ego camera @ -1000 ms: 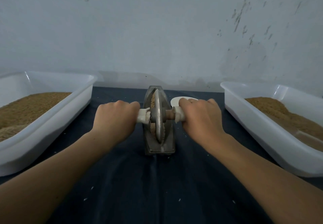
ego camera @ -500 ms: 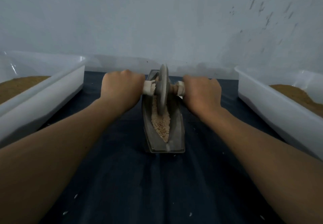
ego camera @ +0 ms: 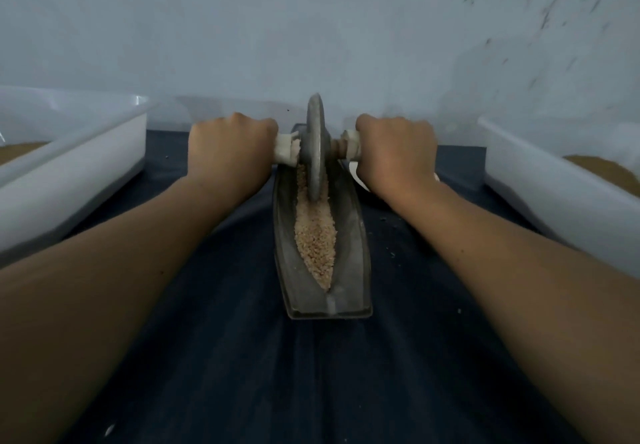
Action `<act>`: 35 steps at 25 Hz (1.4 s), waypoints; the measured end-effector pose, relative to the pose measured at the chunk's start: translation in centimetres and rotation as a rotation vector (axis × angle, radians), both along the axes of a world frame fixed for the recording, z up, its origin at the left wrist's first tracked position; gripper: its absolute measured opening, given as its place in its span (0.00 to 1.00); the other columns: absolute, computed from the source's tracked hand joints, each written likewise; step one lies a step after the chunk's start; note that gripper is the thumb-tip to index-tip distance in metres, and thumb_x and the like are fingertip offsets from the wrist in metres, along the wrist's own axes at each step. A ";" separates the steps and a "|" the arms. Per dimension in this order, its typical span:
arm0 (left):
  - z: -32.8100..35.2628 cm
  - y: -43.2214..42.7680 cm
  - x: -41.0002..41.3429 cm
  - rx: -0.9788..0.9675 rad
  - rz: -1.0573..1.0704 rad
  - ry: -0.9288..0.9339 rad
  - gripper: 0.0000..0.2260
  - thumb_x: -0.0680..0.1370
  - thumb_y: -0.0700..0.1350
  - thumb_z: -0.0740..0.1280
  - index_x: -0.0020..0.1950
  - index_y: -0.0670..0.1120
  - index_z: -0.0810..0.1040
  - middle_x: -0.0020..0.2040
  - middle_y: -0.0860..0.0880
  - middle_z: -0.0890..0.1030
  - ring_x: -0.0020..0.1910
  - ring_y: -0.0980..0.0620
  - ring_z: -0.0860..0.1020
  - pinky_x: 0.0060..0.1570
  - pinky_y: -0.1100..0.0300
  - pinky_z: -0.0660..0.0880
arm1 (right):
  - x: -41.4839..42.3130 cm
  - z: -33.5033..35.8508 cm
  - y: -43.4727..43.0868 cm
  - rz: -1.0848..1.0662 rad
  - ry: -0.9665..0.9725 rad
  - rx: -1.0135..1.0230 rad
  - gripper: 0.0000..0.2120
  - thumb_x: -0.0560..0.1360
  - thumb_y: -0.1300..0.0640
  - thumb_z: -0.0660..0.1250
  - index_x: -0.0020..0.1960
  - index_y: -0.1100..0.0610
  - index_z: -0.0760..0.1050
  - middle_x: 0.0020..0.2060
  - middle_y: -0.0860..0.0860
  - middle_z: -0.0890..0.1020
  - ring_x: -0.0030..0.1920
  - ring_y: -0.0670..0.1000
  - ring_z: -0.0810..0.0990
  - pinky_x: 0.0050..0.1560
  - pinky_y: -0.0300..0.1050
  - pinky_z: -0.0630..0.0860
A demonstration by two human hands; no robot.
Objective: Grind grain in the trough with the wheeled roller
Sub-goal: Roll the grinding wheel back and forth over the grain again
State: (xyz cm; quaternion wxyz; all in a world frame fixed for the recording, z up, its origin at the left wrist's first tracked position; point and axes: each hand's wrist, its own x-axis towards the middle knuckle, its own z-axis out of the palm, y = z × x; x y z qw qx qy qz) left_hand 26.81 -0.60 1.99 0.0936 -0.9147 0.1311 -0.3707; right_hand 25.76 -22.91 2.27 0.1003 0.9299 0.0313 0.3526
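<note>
left hand and right hand each grasp a handle end of the roller, its wheel upright at the far end of the trough above the grain.

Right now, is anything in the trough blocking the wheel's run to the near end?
Nothing visible does. The wheel stands at the far end of the trough, and only the grain lies along the channel toward you. The white dish beside the right hand sits outside the trough.
</note>
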 end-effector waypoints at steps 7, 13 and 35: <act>-0.1 0.5 -6.3 0.053 -0.001 -0.001 0.14 0.65 0.42 0.72 0.35 0.49 0.66 0.26 0.49 0.72 0.23 0.47 0.64 0.28 0.59 0.54 | -7.0 -0.4 0.2 0.081 0.039 0.042 0.07 0.70 0.59 0.69 0.47 0.51 0.74 0.40 0.49 0.81 0.41 0.56 0.80 0.43 0.49 0.66; 0.3 1.2 -11.8 0.010 -0.037 0.053 0.17 0.61 0.38 0.73 0.33 0.49 0.64 0.24 0.51 0.70 0.21 0.46 0.67 0.29 0.59 0.54 | -12.8 0.3 0.4 0.092 0.037 0.040 0.13 0.61 0.63 0.72 0.42 0.52 0.74 0.33 0.50 0.80 0.35 0.58 0.78 0.40 0.51 0.68; 1.7 1.3 -13.4 0.037 0.040 0.156 0.09 0.72 0.47 0.64 0.39 0.53 0.63 0.30 0.54 0.67 0.24 0.54 0.59 0.25 0.59 0.50 | -13.8 0.7 0.3 0.109 -0.043 0.026 0.25 0.53 0.63 0.74 0.37 0.49 0.59 0.26 0.48 0.73 0.27 0.54 0.61 0.35 0.46 0.59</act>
